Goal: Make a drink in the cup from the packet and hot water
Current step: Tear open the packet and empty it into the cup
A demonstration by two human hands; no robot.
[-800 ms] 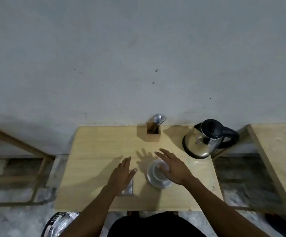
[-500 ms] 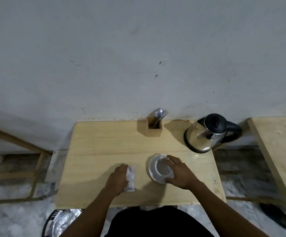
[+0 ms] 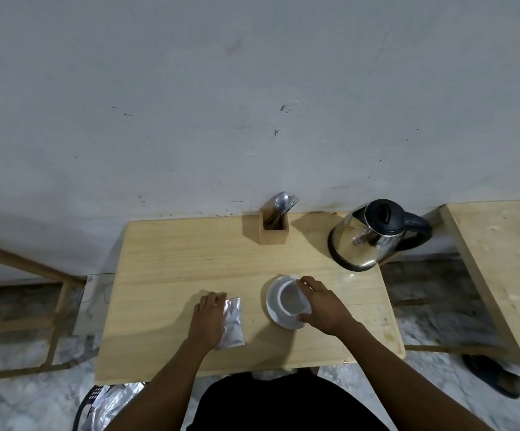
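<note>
- The cup (image 3: 291, 298) stands on its saucer (image 3: 272, 309) near the front of the worktop (image 3: 171, 259), a little right of centre. It looks empty, though I can't be sure from this angle.
- My right hand (image 3: 322, 304) is wrapped around the cup's right side, fingers curled over the far rim and thumb at the near edge. If I squeeze or tug sideways, I judge the cup could skid on the saucer or tip off it toward 9 o'clock.
- The packet (image 3: 232, 321), silver and flat, lies at 9 o'clock from the cup, apart from the saucer. It looks unopened.
- My left hand (image 3: 208, 318) lies flat on the packet's left edge, fingers together and pressing down, not yet pinching it. Foil is slick; I expect it could slide under my palm, and a hard tear could scatter powder across the wood.
- The kettle (image 3: 373, 237) sits at 1 o'clock from the cup, at the back right corner, its handle pointing right. It stands close to the worktop's edge, so a careless reach might knock it off, and pouring from there risks a scald on my right hand if it stays at the cup.
- The spoon (image 3: 281, 202) stands in the holder (image 3: 273, 231) at 12 o'clock, against the wall. Reaching over the cup for it could catch the rim.
</note>
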